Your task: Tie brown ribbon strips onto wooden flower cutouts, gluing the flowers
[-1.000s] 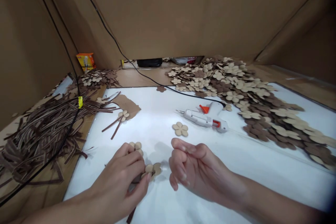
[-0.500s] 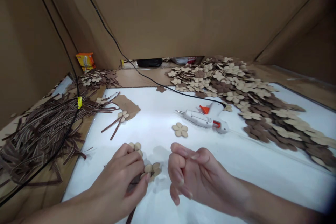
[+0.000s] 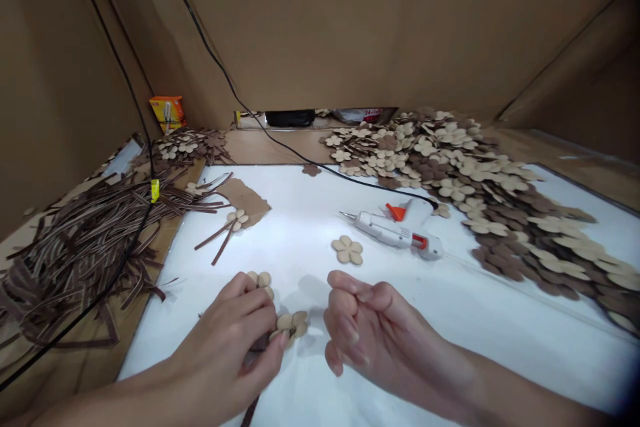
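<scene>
Little has moved beyond a slight shift of view; left hand (image 3: pixel 235 337) pinches a beige flower (image 3: pixel 285 321) at the near part of the white board (image 3: pixel 295 213); right hand (image 3: pixel 377 330), beside it, curls its fingers, whether around anything I cannot tell; beyond lie a loose flower (image 3: pixel 347 249), glue gun (image 3: pixel 384 230), flower pile (image 3: pixel 463 170)

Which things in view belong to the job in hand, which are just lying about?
Likely in use:
beige flower in left hand
loose beige flower
glue gun
ribbon pile
flower pile

Probably just lying about:
orange box
black bundle at the back
</scene>
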Demonstrator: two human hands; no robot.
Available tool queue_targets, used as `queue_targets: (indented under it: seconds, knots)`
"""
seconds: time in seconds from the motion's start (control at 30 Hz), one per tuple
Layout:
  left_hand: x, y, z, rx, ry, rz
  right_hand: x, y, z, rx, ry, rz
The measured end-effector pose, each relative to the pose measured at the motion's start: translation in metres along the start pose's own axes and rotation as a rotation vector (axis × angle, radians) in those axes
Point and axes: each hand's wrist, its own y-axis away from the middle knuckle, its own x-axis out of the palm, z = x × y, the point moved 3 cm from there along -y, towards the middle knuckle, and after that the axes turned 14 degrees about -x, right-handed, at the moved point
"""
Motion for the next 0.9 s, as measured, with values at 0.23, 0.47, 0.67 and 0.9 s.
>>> queue_targets:
  seconds: [0.23,0.47,0.67,0.9]
  knots:
    - [-0.0012,-0.0013,-0.0004,0.004,0.007,-0.007,0.0025,-0.0016,0.0006,0.067,-0.042,0.024]
    - [-0.0016,-0.0004,-0.0007,0.012,0.024,-0.006,0.0035,-0.0018,0.0015,0.094,-0.049,0.0]
    - [-0.0016,-0.0005,-0.0003,0.014,0.039,-0.014,0.0011,-0.0024,0.002,0.132,0.019,0.012]
    - [-0.0007,-0.0024,0.0018,0.016,0.03,-0.009,-0.0002,0.0002,0.0031,0.103,0.053,0.028]
